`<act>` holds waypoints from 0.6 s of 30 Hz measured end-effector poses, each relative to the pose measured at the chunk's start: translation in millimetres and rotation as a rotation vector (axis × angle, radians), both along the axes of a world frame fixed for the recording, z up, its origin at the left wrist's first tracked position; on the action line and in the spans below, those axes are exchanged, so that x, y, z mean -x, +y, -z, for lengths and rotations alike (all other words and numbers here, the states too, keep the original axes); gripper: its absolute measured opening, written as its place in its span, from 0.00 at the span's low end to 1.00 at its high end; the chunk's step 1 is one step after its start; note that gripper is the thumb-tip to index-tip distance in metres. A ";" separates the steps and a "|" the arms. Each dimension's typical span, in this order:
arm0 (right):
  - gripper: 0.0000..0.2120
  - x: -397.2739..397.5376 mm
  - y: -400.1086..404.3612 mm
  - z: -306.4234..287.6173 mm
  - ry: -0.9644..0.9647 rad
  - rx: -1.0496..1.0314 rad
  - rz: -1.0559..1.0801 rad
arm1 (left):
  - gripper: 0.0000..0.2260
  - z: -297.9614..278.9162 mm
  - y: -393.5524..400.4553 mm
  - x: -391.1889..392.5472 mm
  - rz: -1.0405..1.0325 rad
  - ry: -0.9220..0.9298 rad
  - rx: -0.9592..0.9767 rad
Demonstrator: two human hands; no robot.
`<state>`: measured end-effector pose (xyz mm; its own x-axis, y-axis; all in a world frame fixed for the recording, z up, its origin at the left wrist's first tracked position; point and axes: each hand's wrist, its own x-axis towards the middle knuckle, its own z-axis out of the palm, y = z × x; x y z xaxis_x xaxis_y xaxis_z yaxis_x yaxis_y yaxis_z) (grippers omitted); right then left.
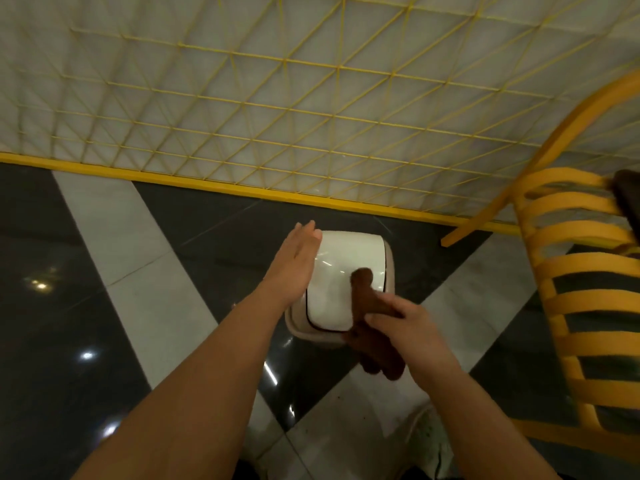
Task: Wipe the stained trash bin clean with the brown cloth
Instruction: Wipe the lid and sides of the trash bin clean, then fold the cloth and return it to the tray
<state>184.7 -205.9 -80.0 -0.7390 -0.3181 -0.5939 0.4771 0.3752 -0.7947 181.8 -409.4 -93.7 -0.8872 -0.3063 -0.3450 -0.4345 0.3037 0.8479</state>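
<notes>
1. Right hand point(407, 323) grips the brown cloth point(367, 299) over the trash bin point(332, 271) lid; left hand point(298, 258), fingers straight, touches its left edge.
2. Bin stands on dark floor point(69, 306); yellow chair point(581, 306) close at right, lattice wall point(277, 98) behind.

White trash bin point(341, 282), brown cloth point(367, 299), yellow slatted chair point(581, 306), black floor point(52, 306) with white stripes.

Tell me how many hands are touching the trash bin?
1. The left hand lies flat against the white trash bin's left side. The right hand holds the brown cloth over the lid and does not visibly touch the bin itself.
</notes>
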 end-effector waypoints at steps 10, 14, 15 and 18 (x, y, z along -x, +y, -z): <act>0.13 -18.6 4.7 -45.0 -0.093 0.526 0.156 | 0.32 -45.4 57.6 -78.4 -0.036 -0.120 -0.756; 0.14 -23.4 10.0 -51.8 0.089 0.437 0.356 | 0.26 -56.9 56.4 -84.6 -0.133 -0.059 -0.866; 0.14 -24.9 10.0 -53.3 0.122 0.409 0.379 | 0.24 -61.1 57.0 -85.9 -0.153 -0.046 -0.912; 0.16 -27.1 10.8 -57.9 0.231 0.275 0.381 | 0.19 -72.0 59.4 -86.6 -0.182 -0.038 -0.982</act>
<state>211.8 -195.1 -22.1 -0.9344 -0.1225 -0.3344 0.3401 -0.0285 -0.9400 268.4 -350.0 -21.7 -0.8381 0.0000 -0.5455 -0.4370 -0.5985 0.6715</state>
